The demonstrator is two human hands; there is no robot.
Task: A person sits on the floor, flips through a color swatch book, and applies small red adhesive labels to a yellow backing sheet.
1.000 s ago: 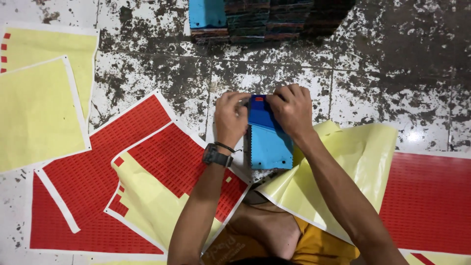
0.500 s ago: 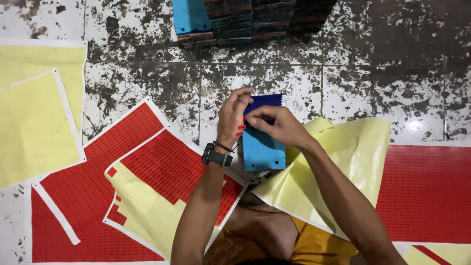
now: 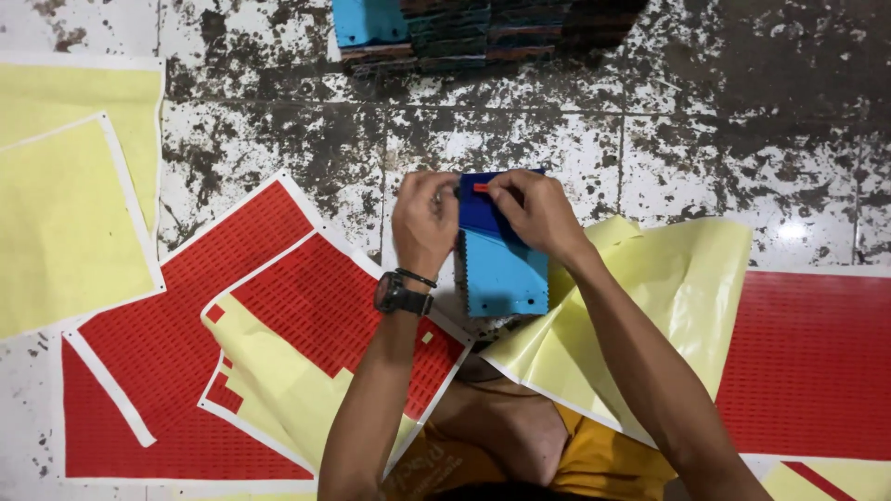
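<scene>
A blue swatch booklet (image 3: 501, 269) with pinked edges lies on the tiled floor in front of me. My left hand (image 3: 424, 223) grips its upper left edge; a black watch sits on that wrist. My right hand (image 3: 534, 213) rests on the booklet's top and pinches a small red sticker (image 3: 481, 187) against the dark blue top strip. A red sticker sheet (image 3: 316, 306) with yellow backing showing lies just left of the booklet.
A stack of similar booklets (image 3: 464, 32) stands at the top, one with a blue cover. Yellow backing sheets (image 3: 65, 213) lie at the left, a peeled yellow sheet (image 3: 668, 306) and a red sheet (image 3: 807, 362) at the right. My knee fills the bottom middle.
The right hand has shifted from the booklet's middle to its top strip, where a red sticker now shows under the fingers. The left hand stays at the left edge.
</scene>
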